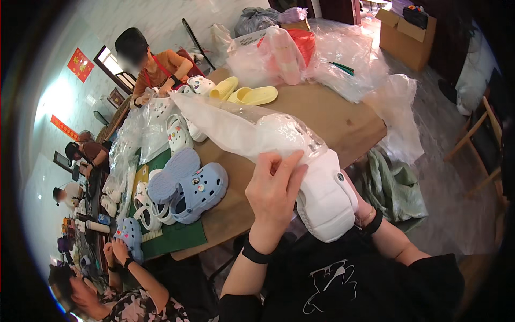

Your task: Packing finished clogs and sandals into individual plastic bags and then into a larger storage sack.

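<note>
White clog (327,201) half inside clear bag (236,126)

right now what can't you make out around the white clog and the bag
- Right hand: head view, mostly hidden behind the white clog; only the wrist shows.
- Front of the clog: head view, veiled by the crinkled clear plastic bag and the left hand.
- Charms on the blue clogs: head view, too small to tell.

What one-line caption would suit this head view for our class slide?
Left hand and right hand slide a white clog into a clear plastic bag over a brown table strewn with clogs.
</note>
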A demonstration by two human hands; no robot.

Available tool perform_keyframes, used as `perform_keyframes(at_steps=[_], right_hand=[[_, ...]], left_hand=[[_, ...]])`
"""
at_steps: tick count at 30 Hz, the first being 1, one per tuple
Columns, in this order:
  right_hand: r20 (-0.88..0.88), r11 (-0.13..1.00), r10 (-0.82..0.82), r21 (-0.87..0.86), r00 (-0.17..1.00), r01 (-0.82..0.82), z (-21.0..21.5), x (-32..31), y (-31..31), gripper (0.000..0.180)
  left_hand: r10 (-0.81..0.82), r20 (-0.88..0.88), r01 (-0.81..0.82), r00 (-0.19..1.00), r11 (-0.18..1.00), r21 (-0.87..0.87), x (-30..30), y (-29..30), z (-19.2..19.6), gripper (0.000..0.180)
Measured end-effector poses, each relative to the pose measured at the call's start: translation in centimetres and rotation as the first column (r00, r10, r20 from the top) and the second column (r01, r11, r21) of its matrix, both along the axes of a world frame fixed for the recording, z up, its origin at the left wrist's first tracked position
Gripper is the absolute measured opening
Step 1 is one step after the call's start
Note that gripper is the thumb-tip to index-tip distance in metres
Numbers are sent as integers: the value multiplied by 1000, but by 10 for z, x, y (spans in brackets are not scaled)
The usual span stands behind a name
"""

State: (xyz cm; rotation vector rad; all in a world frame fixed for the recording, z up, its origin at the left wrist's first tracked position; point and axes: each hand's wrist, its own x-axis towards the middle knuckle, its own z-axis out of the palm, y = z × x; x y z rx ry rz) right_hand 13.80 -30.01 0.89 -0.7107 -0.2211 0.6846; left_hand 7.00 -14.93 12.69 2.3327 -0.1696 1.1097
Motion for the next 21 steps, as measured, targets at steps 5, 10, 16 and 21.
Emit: perform_keyframes(at_steps=[5,10,16,21], right_hand=[[-28,997,-7,73,1000,9,7,-3,8,33],[-173,983,42,184,984,-9,-15,4,13,36],[-84,953,115,290,990,-86,-17,1,6,39],[-19,923,169,353,985,-152,-22,7,-19,42]], left_hand=[[-281,114,199,953,863,464,-9,-9,3,22],[-207,271,164,940,971,172,-28,12,-29,26],[51,79,-9,996,889,-458,-8,31,-88,23],[-50,-6,42,999,884,-466,-3,36,-89,15]])
